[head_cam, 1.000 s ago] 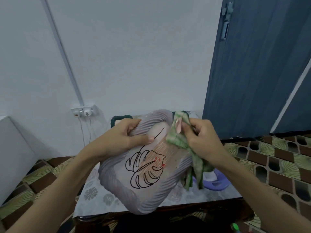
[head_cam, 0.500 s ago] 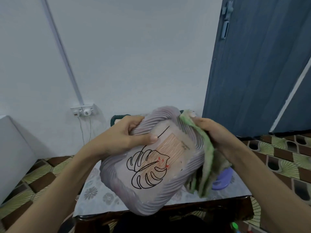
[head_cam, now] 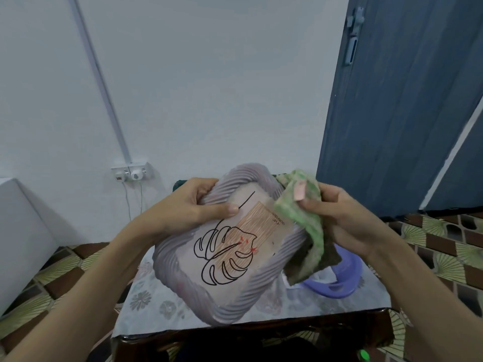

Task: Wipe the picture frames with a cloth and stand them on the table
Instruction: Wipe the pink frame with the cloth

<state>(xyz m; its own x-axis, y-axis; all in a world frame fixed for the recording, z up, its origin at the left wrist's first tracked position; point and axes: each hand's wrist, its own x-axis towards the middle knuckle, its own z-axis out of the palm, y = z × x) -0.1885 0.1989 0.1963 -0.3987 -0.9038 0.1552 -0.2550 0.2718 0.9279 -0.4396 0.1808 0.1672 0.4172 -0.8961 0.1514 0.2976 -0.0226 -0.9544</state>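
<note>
Wiping was mid-way: right hand [head_cam: 347,220] pinched the cloth [head_cam: 304,226] on the frame [head_cam: 230,246] gripped by the left hand [head_cam: 188,207] (none stood on the table [head_cam: 162,304] below yet).

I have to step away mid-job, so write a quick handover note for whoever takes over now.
Left hand: grips the picture frame at its upper left corner, thumb on the front; frame held tilted above the table.
Right hand: holds the green cloth against the frame's upper right edge.
Done: wiping is under way.
Left: finish wiping, stand the frame on the table. No other frames clearly visible.
</note>
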